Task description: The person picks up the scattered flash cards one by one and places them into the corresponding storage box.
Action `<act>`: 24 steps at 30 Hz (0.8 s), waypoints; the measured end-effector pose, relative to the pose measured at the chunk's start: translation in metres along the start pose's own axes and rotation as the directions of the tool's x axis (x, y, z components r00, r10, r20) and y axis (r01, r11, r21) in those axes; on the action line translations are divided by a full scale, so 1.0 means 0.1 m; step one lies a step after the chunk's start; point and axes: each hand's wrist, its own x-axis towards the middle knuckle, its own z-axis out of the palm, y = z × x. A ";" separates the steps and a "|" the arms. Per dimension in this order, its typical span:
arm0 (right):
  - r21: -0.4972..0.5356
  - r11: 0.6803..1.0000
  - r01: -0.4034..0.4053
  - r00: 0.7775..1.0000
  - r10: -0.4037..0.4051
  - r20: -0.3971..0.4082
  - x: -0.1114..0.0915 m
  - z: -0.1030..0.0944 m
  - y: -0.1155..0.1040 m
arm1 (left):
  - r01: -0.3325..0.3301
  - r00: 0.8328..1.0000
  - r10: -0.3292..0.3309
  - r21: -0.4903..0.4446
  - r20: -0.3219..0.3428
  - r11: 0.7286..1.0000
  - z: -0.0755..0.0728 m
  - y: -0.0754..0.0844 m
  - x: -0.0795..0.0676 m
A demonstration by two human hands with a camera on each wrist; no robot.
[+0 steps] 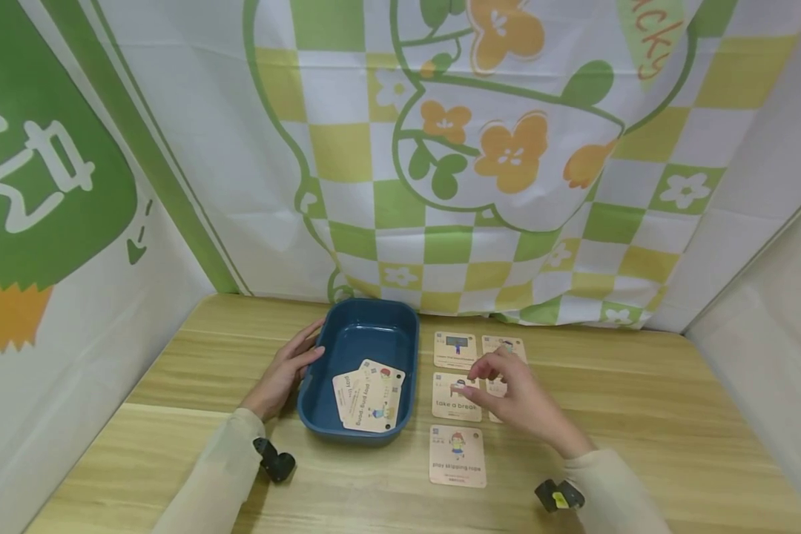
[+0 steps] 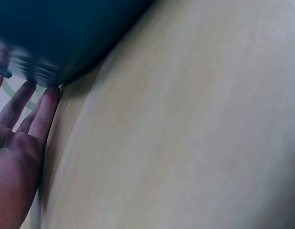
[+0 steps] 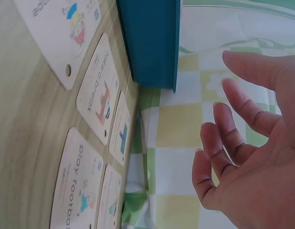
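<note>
In the head view I have the blue tray (image 1: 367,343) standing upright on the wooden surface (image 1: 614,400), and I take it as the centre of my clock, with twelve pointing away from the person. Inside, toward its six o'clock end, lies the "play ping-pong" card (image 1: 377,400), which partly covers another card (image 1: 343,393); both are turned slantwise.

The left hand (image 1: 285,377) is at nine o'clock. Its fingers are rather straight and touch the outer wall of the tray, and the thumb rests at the rim.

To the right of the tray, five cards lie flat in two columns. In the nearer column I read the blackboard card (image 1: 455,350) a little before three o'clock, the "take a break" card (image 1: 457,397) just past three, and the "play skipping rope" card (image 1: 457,456) at four. In the farther column there is one card (image 1: 494,343) beside the blackboard card, and, read in my right wrist view, the "play football" card (image 3: 78,186) beside "take a break".

The right hand (image 1: 517,397) is raised above these cards, at three o'clock; its fingers are gently bent, apart from the thumb, and hold nothing.

Far out, from eleven to two o'clock, I see the checkered cloth (image 1: 447,248) with orange flowers, which hangs behind the surface.
</note>
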 end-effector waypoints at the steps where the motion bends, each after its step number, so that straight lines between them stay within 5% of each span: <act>1: -0.002 1.000 0.002 1.000 -0.002 -0.002 -0.01 -0.01 0.01 | 0.001 1.000 -0.001 0.004 0.001 1.000 0.00 0.00 0.00; 14: 0.003 0.999 -0.040 0.991 0.039 0.128 -0.23 0.09 0.11 | -0.009 1.000 0.009 0.005 0.003 1.000 0.01 0.01 -0.02; 24: -0.108 0.982 -0.156 0.949 0.180 0.261 -0.37 0.17 0.15 | -0.014 1.000 0.014 0.005 0.006 1.000 0.00 0.00 -0.01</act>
